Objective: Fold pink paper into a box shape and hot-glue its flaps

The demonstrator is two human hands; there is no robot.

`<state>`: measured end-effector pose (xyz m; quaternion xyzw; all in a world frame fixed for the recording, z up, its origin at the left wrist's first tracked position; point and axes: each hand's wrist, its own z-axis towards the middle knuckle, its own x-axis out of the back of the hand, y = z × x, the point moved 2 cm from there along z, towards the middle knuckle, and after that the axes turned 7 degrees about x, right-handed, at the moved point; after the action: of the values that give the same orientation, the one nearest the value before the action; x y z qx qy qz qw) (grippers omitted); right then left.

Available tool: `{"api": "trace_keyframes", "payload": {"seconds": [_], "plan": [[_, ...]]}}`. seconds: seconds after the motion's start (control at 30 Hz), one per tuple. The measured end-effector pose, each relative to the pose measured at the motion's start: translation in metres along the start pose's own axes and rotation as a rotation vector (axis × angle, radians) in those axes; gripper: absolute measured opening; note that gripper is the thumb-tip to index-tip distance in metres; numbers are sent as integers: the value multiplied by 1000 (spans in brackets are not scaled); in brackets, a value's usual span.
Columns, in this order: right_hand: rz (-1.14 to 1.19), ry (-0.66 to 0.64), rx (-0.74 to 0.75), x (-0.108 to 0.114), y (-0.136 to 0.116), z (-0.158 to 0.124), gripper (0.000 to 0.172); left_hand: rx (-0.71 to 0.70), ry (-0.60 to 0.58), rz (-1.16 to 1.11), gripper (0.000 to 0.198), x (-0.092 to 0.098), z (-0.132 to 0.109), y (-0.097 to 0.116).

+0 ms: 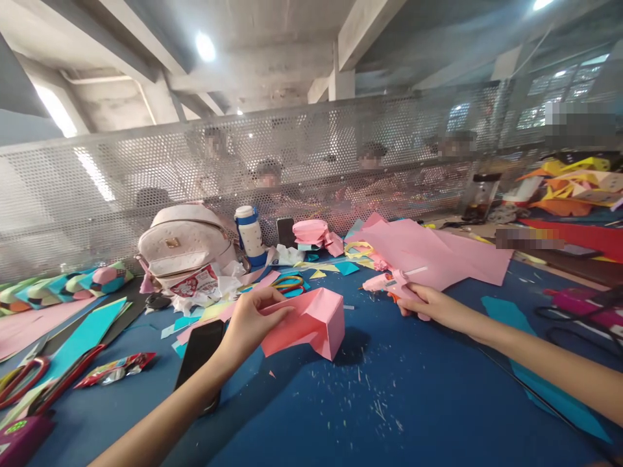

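Note:
Between the fingers and thumb of my left hand [260, 318] is the edge of a folded pink paper box [311, 321], held just over the blue table. Its boxy end points right and its loose flap hangs toward me. My right hand [421, 303] is wrapped around the handle of a pink glue gun [387, 283], whose nozzle points left toward the paper from a short distance. A clear glue stick pokes out of the gun's rear. Beneath my left wrist lies a black phone [198, 353], partly covered by the arm.
A pale backpack [187, 243] and a white bottle [250, 233] stand against the perforated metal screen [302, 155]. Large pink sheets [438, 250] lie behind the glue gun. Scissors [24, 383], a snack packet [117, 370] and blue paper [530, 344] lie at the sides. People sit beyond the screen.

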<state>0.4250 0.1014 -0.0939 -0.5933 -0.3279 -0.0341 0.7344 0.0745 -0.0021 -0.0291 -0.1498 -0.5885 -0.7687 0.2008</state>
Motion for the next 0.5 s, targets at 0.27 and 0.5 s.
{"api": "trace_keyframes", "payload": {"seconds": [0.27,0.5], "plan": [[-648,66,194,18,-29,-40,45,-26,6,4,13,-1,-1,1],[-673,36,508,-18,-115,-79,33,-14,5,28,13,-6,-5,5]]}}
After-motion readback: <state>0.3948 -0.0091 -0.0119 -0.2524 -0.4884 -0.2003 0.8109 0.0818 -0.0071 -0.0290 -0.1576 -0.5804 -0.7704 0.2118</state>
